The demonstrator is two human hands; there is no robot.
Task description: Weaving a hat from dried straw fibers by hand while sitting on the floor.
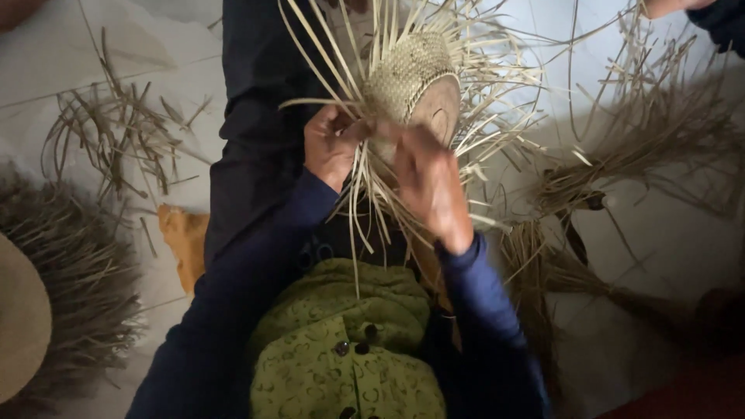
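A half-woven straw hat (410, 74) sits over a rounded wooden form (439, 109) in front of me, with many loose pale strips fanning out from its edge. My left hand (332, 143) pinches strips at the lower left rim of the weave. My right hand (431, 186) grips strips just below the form, its back toward me. Both arms wear dark blue sleeves, and a green patterned garment with dark buttons (349, 349) lies below them.
Bundles of dry straw (116, 132) lie on the pale floor at left, and more bundles (621, 171) at right. A finished straw brim (23, 318) shows at the left edge. A yellow cloth (185, 237) lies near my leg. Another person's hand (667, 6) is at top right.
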